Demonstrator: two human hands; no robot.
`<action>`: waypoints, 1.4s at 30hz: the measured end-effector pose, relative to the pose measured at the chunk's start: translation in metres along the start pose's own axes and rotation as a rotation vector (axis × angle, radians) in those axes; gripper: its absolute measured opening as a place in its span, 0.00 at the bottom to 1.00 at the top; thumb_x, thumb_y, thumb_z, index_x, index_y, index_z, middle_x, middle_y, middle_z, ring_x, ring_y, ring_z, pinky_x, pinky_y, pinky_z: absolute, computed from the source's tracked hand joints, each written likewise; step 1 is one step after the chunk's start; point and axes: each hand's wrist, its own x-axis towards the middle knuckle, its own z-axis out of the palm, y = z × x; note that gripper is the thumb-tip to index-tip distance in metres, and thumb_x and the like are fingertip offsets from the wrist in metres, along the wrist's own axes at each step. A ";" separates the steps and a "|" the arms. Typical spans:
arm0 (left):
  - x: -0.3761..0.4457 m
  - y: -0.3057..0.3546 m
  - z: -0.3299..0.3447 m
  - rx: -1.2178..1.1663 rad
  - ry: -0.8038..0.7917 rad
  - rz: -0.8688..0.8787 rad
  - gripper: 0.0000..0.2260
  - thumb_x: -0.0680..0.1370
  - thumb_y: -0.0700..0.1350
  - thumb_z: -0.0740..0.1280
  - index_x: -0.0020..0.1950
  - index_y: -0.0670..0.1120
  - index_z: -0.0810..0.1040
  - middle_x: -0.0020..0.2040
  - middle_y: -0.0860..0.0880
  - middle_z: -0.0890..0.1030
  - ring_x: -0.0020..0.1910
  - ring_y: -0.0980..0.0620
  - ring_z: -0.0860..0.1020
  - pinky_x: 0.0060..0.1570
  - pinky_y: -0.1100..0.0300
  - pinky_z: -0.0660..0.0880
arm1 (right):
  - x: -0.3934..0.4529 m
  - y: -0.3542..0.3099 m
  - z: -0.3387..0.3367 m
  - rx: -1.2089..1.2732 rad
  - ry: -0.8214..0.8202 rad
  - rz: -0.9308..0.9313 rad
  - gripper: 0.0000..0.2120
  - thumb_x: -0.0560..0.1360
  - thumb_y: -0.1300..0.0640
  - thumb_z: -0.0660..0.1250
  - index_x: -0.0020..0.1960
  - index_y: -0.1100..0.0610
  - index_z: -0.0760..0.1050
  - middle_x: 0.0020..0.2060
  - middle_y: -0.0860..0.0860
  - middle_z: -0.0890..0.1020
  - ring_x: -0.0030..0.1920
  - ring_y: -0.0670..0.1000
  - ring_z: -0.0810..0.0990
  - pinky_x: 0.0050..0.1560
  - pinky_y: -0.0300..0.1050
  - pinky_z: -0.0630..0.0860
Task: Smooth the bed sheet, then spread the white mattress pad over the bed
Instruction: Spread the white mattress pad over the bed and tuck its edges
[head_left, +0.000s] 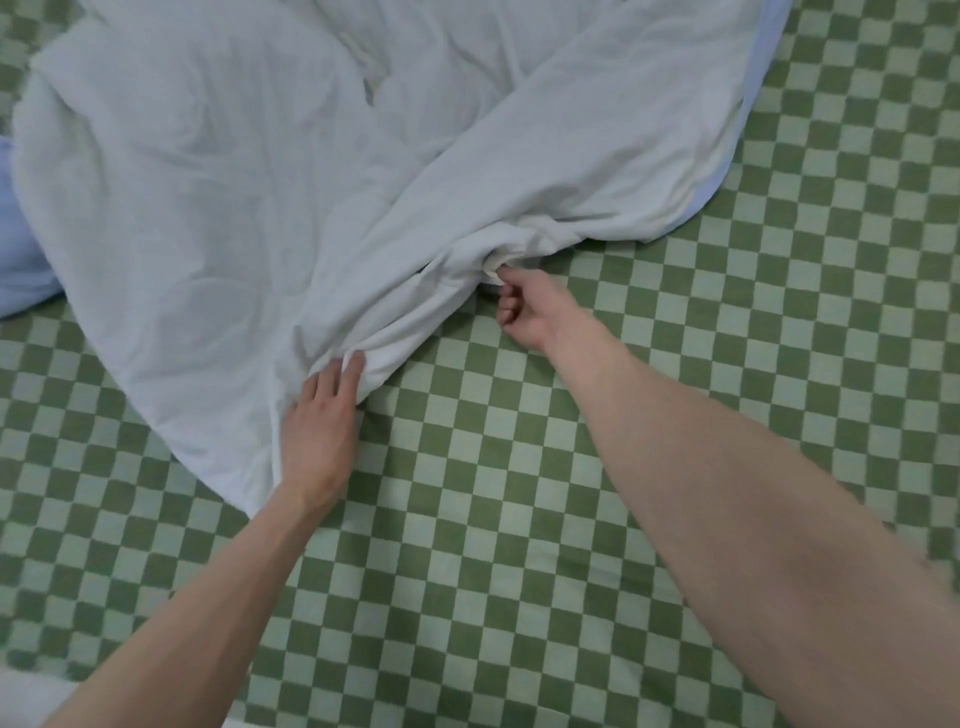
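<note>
White mattress pad (218, 171) w/ pale-blue edge; green-checked bed sheet (519, 493).

No legible text anywhere.
</note>
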 end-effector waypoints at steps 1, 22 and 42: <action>-0.002 0.000 -0.006 -0.014 0.029 -0.002 0.30 0.78 0.37 0.64 0.80 0.47 0.62 0.74 0.42 0.72 0.67 0.38 0.74 0.58 0.42 0.77 | -0.009 0.003 -0.005 0.038 0.035 -0.045 0.02 0.80 0.60 0.68 0.50 0.56 0.75 0.32 0.49 0.70 0.28 0.45 0.65 0.30 0.37 0.62; -0.217 0.066 -0.017 -0.098 -0.364 0.435 0.28 0.79 0.58 0.46 0.69 0.52 0.78 0.69 0.55 0.78 0.70 0.49 0.75 0.70 0.48 0.68 | -0.309 0.195 -0.294 0.047 0.901 -0.351 0.12 0.77 0.39 0.69 0.49 0.47 0.79 0.48 0.43 0.84 0.47 0.44 0.82 0.44 0.41 0.76; -0.241 0.073 0.031 -0.072 -0.143 0.417 0.10 0.83 0.46 0.55 0.55 0.48 0.76 0.46 0.51 0.83 0.44 0.46 0.80 0.57 0.49 0.72 | -0.296 0.226 -0.392 -0.022 0.337 -0.227 0.13 0.79 0.46 0.69 0.62 0.47 0.81 0.58 0.49 0.85 0.58 0.52 0.85 0.54 0.50 0.83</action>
